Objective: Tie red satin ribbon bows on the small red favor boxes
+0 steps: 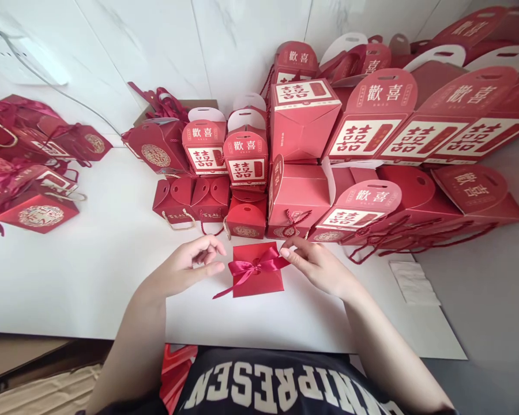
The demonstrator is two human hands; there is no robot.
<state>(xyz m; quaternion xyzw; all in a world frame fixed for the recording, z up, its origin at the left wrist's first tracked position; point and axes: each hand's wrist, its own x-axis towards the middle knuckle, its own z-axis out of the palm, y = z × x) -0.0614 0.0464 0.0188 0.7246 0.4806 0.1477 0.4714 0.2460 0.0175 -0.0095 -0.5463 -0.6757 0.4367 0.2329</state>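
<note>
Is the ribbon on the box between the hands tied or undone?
Tied: the ribbon gathers in a knot over the box, one tail trailing past its edge. Tightness: cannot tell.

Single head-worn camera, facing forward and down; near view of worktop (82, 276), red box (262, 283) below centre, wall (155, 46) beyond.

- Left of the bow-tied box (266, 283): ribboned boxes (34, 213), cut off.
- Behind it: fine print (282, 139), too small to read.
- At its right: right hand (318, 265), some fingers hidden.
</note>
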